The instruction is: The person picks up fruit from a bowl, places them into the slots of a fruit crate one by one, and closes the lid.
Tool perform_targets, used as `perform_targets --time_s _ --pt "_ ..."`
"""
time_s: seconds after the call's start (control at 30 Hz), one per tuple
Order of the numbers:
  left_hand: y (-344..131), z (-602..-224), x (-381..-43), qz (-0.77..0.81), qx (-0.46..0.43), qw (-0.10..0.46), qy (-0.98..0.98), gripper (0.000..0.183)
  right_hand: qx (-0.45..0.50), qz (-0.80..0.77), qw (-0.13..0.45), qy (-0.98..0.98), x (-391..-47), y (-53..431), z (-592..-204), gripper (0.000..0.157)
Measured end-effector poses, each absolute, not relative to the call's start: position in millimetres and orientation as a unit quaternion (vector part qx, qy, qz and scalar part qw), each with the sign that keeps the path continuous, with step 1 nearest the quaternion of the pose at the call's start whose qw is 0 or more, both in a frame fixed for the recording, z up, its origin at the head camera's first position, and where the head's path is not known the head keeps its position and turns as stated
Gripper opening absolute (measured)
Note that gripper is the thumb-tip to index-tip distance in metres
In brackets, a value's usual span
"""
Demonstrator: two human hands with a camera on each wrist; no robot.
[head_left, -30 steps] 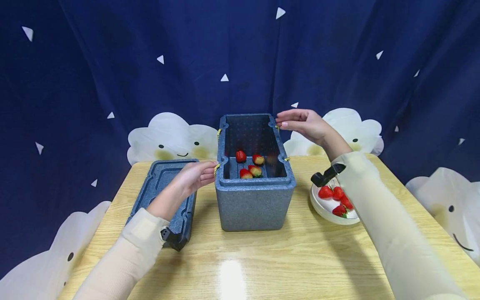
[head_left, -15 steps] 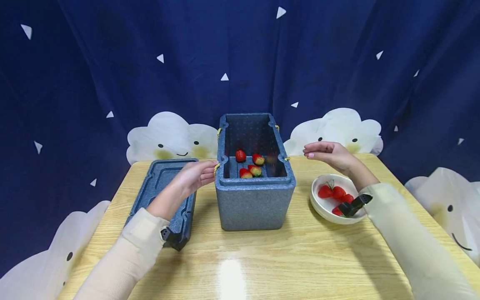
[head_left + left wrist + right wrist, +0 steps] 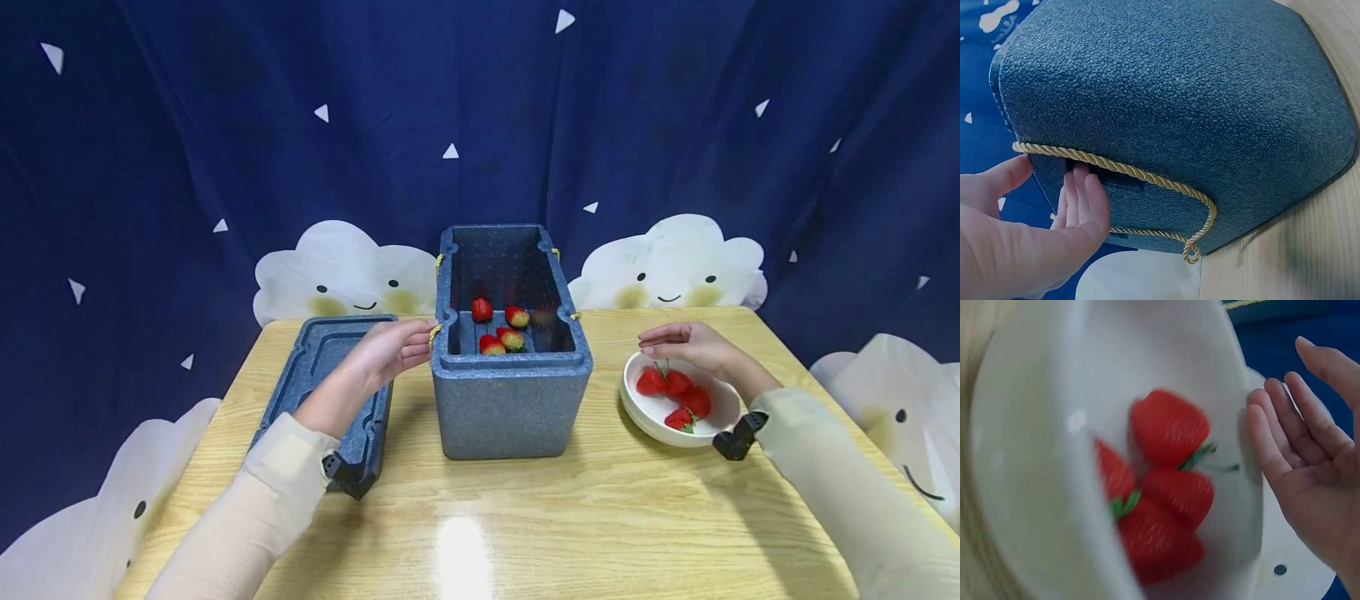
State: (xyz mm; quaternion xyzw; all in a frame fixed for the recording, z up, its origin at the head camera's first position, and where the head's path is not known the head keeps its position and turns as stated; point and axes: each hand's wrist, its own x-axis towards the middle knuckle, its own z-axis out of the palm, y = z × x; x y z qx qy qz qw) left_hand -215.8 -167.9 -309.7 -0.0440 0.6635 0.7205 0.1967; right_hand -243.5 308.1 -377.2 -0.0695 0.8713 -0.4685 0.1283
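Beside the loosely spread right grip [image 3: 693,346], the bowl [image 3: 648,425] partly hides a strawberry [image 3: 1112,472]. At the relaxed left grip [image 3: 386,354], fingertip contact with the box [image 3: 513,417] is unclear.

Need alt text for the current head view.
A person's left hand is at the side of an open blue-gray box showing four strawberries, while their right hand is at the far rim of a white bowl holding four more. A matching lid lies left of the box on a wooden table.
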Motion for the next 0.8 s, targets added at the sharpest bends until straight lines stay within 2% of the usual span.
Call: perform_targets --time_s 0.2,0.37,0.8 --pt "-166.6 -308.8 -216.8 0.716 -0.051 0.198 0.668 0.037 -0.087 -0.419 0.143 0.892 -240.4 318.7 -385.9 0.045" --pt "-166.8 -308.2 -217.3 0.712 -0.055 0.195 0.673 0.046 -0.109 -0.385 0.161 0.902 -238.3 316.4 -388.5 0.044" --pt "-166.9 -310.4 -216.5 0.719 -0.051 0.193 0.666 0.035 -0.131 -0.312 0.179 0.924 -234.7 314.5 -402.1 0.042"
